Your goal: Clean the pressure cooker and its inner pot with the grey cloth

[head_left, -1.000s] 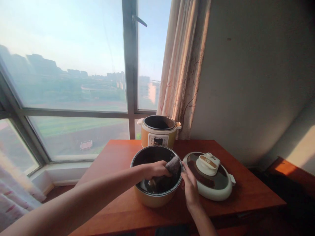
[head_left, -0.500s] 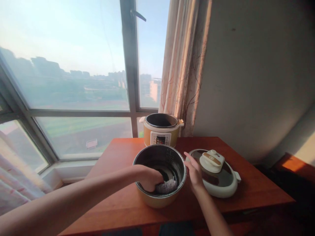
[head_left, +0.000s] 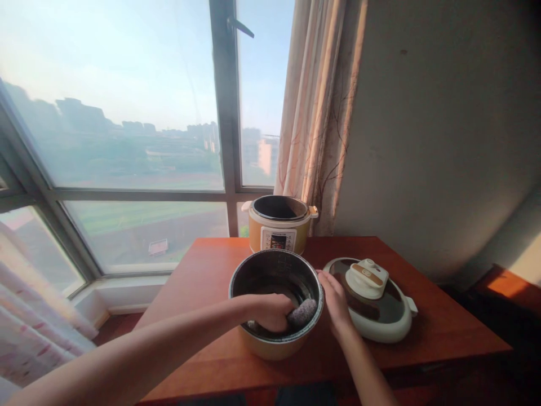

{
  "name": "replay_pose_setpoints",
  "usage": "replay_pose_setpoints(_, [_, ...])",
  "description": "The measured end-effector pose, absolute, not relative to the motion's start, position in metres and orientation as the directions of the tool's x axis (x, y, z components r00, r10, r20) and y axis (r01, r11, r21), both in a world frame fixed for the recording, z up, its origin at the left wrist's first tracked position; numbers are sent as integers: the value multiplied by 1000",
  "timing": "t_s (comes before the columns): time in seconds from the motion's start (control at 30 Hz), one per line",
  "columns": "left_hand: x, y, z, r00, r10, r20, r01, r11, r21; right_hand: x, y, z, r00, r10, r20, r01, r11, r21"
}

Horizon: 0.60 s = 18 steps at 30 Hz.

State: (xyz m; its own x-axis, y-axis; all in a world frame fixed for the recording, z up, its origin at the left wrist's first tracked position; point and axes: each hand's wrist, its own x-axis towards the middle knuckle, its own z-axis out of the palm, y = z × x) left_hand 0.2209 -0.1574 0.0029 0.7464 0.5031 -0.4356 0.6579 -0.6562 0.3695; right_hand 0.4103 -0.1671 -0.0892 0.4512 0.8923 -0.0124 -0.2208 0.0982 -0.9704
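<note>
My left hand (head_left: 270, 312) grips the cloth (head_left: 302, 312) inside the pot (head_left: 276, 304), right hand (head_left: 336, 299) fingers curled holding the rim; pressing hard could tip it toward the lid (head_left: 372, 301).

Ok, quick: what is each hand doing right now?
Left hand: closed on the grey cloth, inside the inner pot.
Right hand: holding the inner pot's rim from outside.

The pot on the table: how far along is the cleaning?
Done: the lid is off and lies on the table, and the pot is out of the cooker. In hand: the left hand presses a cloth inside the pot while the right hand steadies its rim. Left: pot and lid are not back on the cooker.
</note>
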Motion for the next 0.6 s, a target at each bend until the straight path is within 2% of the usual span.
replay_pose_setpoints(0.13, [230, -162, -4, 728, 577, -371, 683, -558, 471, 400, -202, -92, 539, 842, 5, -216, 143, -966])
replay_pose_setpoints(0.27, [239, -156, -15, 683, 685, -253, 625, -370, 687, 384, -238, -89, 500, 865, -39, -232, 91, -968])
replay_pose_setpoints(0.33, [247, -150, -21, 616, 761, -202, 598, -285, 749, 377, -249, -87, 473, 880, -36, -237, 88, -967])
replay_pose_setpoints(0.5, [266, -143, -24, 524, 840, -140, 630, -272, 727, 372, -255, -86, 422, 907, -13, -244, 100, -965])
replay_pose_setpoints(0.6, [266, -151, -16, 590, 796, -134, 683, -403, 610, 376, -251, -89, 403, 915, 1, -258, 115, -959])
